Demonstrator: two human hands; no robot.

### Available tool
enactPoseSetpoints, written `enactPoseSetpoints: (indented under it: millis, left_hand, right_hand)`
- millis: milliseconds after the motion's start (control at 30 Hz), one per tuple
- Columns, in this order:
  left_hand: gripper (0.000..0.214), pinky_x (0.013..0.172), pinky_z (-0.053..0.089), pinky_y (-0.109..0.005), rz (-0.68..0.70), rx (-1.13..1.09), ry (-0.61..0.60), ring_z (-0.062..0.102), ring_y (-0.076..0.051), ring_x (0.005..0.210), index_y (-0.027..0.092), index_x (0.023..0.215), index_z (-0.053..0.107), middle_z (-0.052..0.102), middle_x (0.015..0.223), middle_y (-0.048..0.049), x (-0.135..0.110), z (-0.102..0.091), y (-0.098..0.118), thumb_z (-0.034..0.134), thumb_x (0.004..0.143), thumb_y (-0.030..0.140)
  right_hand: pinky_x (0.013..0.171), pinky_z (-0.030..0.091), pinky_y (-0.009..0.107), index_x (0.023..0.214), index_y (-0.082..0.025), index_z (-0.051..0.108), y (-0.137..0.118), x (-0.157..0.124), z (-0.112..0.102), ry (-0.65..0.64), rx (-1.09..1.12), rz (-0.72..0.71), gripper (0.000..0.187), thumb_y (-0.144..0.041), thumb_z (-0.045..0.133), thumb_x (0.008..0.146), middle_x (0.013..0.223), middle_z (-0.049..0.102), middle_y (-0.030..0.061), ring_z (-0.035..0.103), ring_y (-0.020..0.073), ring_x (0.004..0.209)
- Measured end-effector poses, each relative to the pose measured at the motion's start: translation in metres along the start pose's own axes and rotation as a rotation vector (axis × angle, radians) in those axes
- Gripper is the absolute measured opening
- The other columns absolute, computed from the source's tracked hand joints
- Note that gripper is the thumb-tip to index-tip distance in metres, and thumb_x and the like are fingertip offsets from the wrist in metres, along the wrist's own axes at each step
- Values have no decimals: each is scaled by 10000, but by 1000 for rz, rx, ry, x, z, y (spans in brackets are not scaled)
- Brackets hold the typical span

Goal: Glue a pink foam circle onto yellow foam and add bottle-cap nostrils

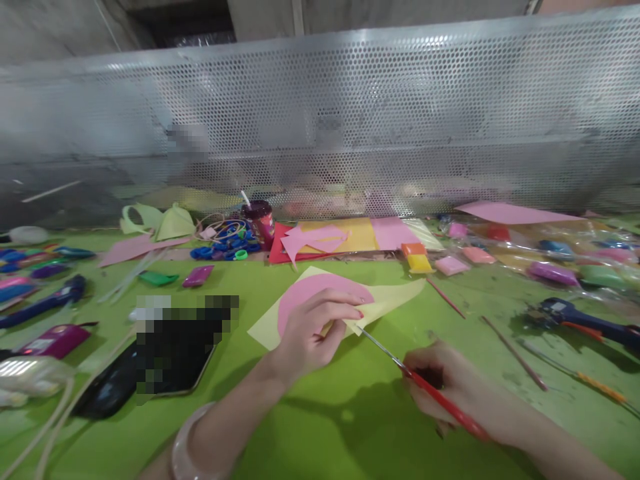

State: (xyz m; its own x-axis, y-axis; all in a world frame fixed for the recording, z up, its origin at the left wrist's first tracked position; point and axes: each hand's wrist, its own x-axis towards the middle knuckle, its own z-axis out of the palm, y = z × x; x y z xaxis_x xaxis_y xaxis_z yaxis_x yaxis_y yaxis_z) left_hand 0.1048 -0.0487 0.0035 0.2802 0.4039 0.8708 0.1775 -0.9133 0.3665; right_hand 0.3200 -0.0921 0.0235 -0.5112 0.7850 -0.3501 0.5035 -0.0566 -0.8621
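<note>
My left hand (315, 327) pinches a pale yellow sheet of paper (265, 328) together with a pink paper circle (300, 293) that lies on top of it. Red-handled scissors (445, 400) are gripped in my right hand (440, 380), fingers wrapped around the handles. Their blades point up and left, with the tips at the yellow paper's edge close to my left fingertips. A strip of the yellow sheet (400, 293) curls away to the right, partly cut from the rest. My left fingers hide part of the circle.
Behind lie coloured paper sheets (395, 233), a dark cup with a straw (260, 223) and blue plastic rings (225, 241). Several clay packets (553, 273) and a dark-handled tool (595, 323) are at right. A phone (185, 353) and mouse (107, 387) sit at left. A perforated metal panel (350, 120) closes the back.
</note>
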Motion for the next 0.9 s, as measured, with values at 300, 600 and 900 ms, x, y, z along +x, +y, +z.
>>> enactPoseSetpoints:
  millis: [300,600,900]
  left_hand:
    - [264,731,564,-290,-7,16,10,642,-146,873,184,903,607,661,907,-59,2,-1,3,458,796,-5]
    - [246,708,558,-270,-67,28,83,640,-148,882,191,902,611,665,902,-53,-2,1,1,476,797,15]
    - [254,750,554,-274,-51,85,155,638,-143,907,195,909,621,666,933,-42,-4,7,4,484,795,14]
  right_hand:
    - [427,433,189,560,-193,376,1,-1,0,20,-51,33,196,-252,490,709,496,367,-68,374,53,422]
    - [509,476,231,658,-176,499,1,-5,-1,142,34,-87,230,-368,607,720,602,489,-24,502,102,518]
    - [635,507,289,839,-170,592,-13,19,29,548,360,-244,417,-522,692,640,818,637,60,579,152,649]
